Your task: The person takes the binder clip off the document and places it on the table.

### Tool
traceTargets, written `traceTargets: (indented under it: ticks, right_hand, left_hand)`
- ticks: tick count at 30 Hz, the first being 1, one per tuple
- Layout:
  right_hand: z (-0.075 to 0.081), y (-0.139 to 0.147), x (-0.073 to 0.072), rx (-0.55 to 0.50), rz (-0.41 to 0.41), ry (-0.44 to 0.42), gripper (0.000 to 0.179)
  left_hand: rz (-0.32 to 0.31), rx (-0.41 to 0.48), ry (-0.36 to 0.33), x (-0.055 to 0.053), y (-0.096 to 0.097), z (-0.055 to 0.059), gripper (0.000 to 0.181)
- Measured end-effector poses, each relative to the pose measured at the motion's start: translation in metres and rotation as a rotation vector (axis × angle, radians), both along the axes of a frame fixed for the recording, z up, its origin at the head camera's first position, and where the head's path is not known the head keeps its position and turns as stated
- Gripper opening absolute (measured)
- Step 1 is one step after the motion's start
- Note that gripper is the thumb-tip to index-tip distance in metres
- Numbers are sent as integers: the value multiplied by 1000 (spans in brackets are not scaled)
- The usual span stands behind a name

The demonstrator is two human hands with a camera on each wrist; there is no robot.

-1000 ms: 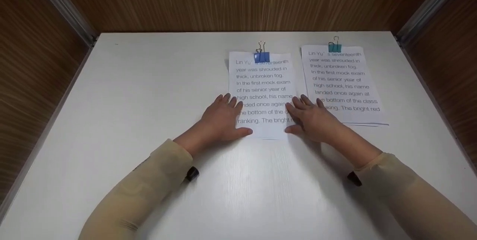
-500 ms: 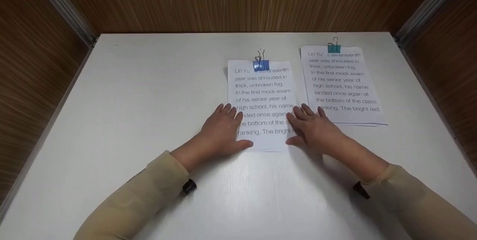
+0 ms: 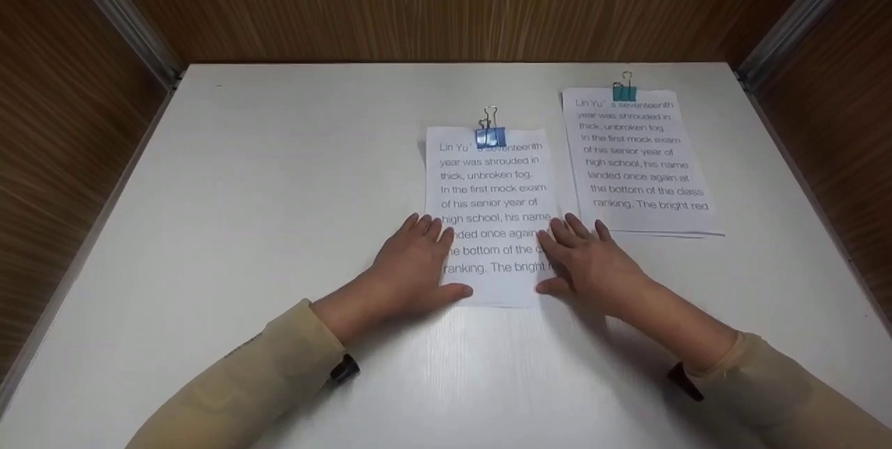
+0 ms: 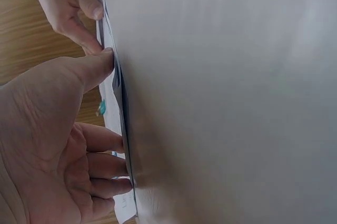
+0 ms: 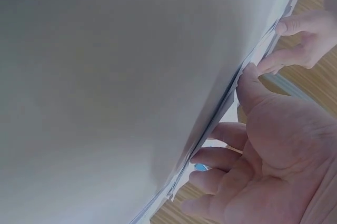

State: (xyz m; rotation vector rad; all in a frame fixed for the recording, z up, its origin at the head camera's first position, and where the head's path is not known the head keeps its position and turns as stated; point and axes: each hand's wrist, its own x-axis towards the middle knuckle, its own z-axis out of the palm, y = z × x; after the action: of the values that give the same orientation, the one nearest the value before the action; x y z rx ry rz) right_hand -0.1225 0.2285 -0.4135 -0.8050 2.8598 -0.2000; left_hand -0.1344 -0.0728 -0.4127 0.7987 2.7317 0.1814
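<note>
In the head view a stack of printed paper (image 3: 495, 191) lies flat on the white table, with a blue binder clip (image 3: 490, 137) on its far edge. My left hand (image 3: 414, 264) rests on the stack's lower left edge, fingers spread and thumb near the bottom corner. On the lower right edge rests my right hand (image 3: 596, 268), placed much the same way. Both wrist views show the thumbs and fingertips against the paper, and the left wrist view shows bent fingers (image 4: 108, 165). The hands cover the ends of some printed lines.
To the right and farther back lies a second printed paper stack (image 3: 637, 156) with a teal binder clip (image 3: 624, 92). Wood-grain panels (image 3: 446, 3) stand behind and at both sides of the white table (image 3: 300, 156).
Both hands have slid the blue-clipped paper stack toward the person, keeping their places on its edges. The teal-clipped stack has stayed put, and the gap between it and my right hand has grown.
</note>
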Motion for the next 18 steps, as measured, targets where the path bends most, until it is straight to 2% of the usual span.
traceTargets:
  ticks: [10, 18]
  right_hand:
    - [-3, 1, 17, -46, 26, 59, 80]
    - [-4, 0, 31, -28, 28, 75, 80]
  left_hand:
    - [-23, -29, 5, 15, -1, 0, 98]
    - [-41, -42, 21, 28, -1, 0, 98]
